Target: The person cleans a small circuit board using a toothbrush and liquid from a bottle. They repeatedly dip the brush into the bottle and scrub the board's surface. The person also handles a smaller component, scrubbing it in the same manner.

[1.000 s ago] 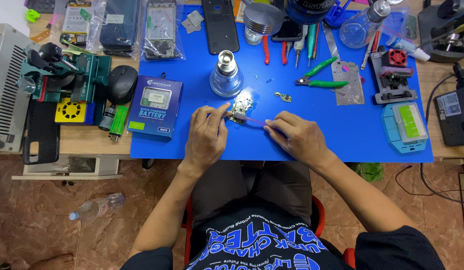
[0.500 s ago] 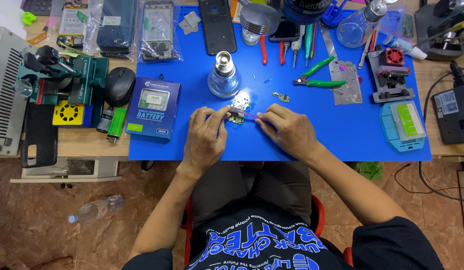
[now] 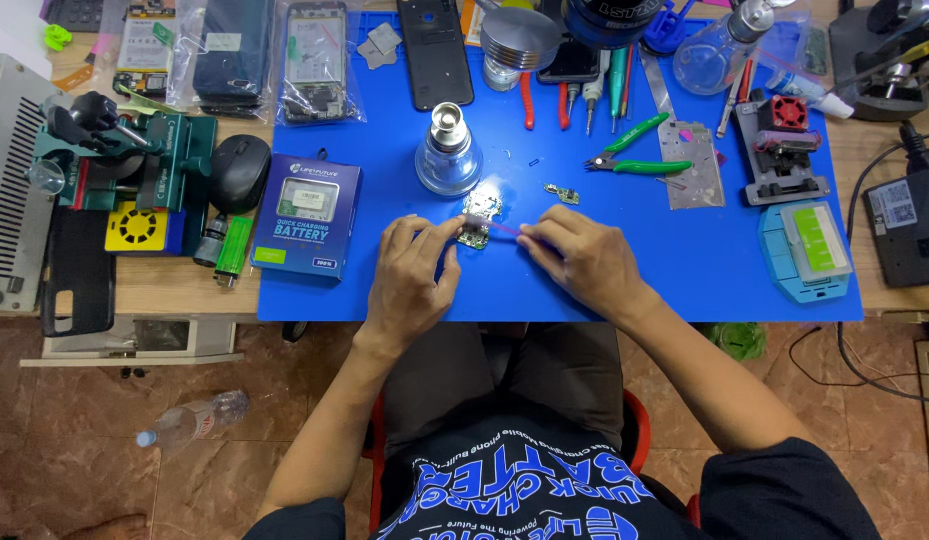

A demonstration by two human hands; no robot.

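Green circuit board point(image 3: 474, 235) pinched by left hand point(image 3: 409, 275).

On the blue mat point(image 3: 624, 280) the left hand point(image 3: 409, 280) pinches a small circuit board point(image 3: 474, 235) while the right hand point(image 3: 579, 258) holds a thin pink tool point(image 3: 504, 228) to it (glass bottle point(image 3: 448, 155) just behind).

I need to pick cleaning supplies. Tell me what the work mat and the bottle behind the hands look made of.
Work mat: looks like rubber or silicone, matte blue, lying flat with soft glare. Bottle: apparently clear glass body, see-through with bright highlights, topped by a shiny metal cap. Neither material is certain from looks alone.
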